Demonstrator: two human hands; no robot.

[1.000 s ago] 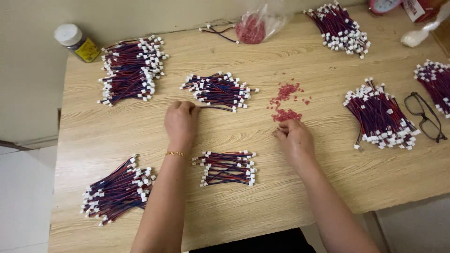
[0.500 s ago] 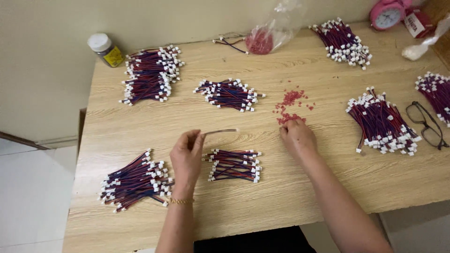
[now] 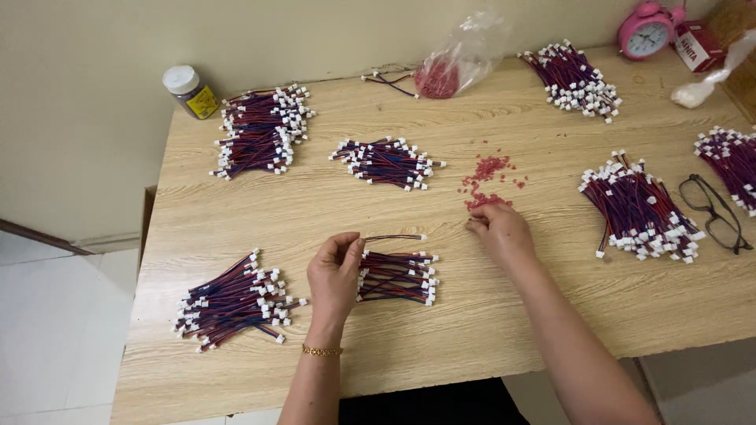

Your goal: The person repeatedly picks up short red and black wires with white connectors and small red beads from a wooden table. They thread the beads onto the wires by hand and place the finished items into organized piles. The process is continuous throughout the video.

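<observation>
Near the table's (image 3: 236,220) front edge, my left hand (image 3: 335,275) pinches one wire lead (image 3: 394,237) by its end, lifted just above the small bundle (image 3: 398,277). My right hand (image 3: 498,230) presses fingertips into loose red bits (image 3: 487,185); I cannot tell whether it grips any. Far back, a clear bag (image 3: 461,63) holds more red bits.

Light wood-grain tabletop (image 3: 236,197) pushed against plain cream wall (image 3: 94,118). White tiled floor (image 3: 47,346) visible at left, dark baseboard strip (image 3: 39,236) along it. Even, soft lighting.
</observation>
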